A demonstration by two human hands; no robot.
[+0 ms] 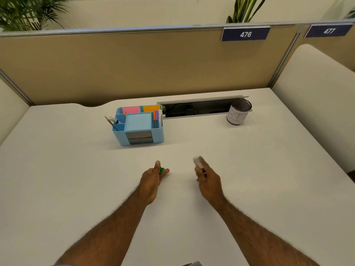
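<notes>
Left forearm (107, 227) and right forearm (259, 227) come in from 6 o'clock over white desk top (249, 169). Hands apart, both just below desk centre. Left hand (153, 175) pinches small green plastic piece (162, 169) between thumb and fingers, low over the desk; can't tell if the piece touches it. Right hand (208, 179) grips small pale translucent block (197, 162) at the fingertips, at 3 o'clock of the green piece; block blurred, can't tell exactly what it is. Light blue plastic desk organiser (157, 137) at 12 o'clock of the left hand, well apart, with pencils and coloured sticky pads in its compartments. Black mesh cup with white paper label (238, 114) at 1 o'clock of the right hand, beside grey cable slot (196, 109).
</notes>
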